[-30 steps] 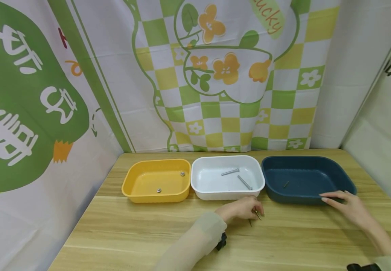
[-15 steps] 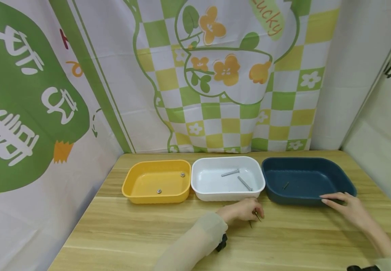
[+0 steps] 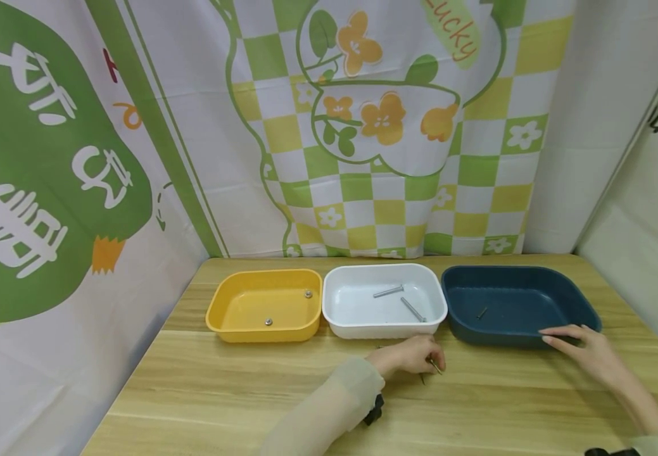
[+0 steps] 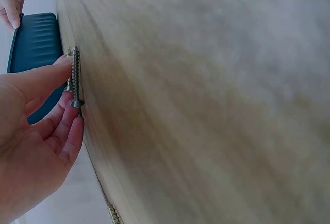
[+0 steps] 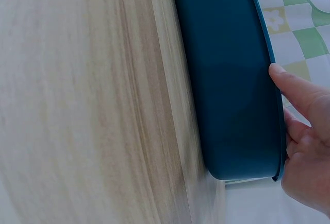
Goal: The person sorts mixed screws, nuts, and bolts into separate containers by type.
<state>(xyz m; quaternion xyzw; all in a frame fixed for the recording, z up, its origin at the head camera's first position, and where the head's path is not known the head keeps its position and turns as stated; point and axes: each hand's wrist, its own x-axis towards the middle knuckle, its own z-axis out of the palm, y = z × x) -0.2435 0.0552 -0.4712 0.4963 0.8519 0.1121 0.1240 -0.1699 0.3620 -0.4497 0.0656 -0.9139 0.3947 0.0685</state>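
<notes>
My left hand (image 3: 411,354) is low over the table in front of the white tray, palm down in the head view. Its thumb and fingers pinch a screw (image 4: 76,80) with a countersunk head; a second, brass-coloured screw (image 4: 68,86) shows just behind it among the fingers. Another screw (image 4: 114,213) lies on the table by the wrist. My right hand (image 3: 588,356) holds the near right rim of the dark blue tray (image 5: 232,90), thumb on the near side and fingers curled over the edge. A small screw (image 3: 481,312) lies inside that tray.
The white tray (image 3: 382,330) stands in the middle, with two long silver bolts (image 3: 413,310) in it. Left of it is the yellow tray (image 3: 263,334), holding two small nuts (image 3: 268,322). All three line the back of the wooden table (image 3: 249,392), before a patterned curtain (image 3: 357,190).
</notes>
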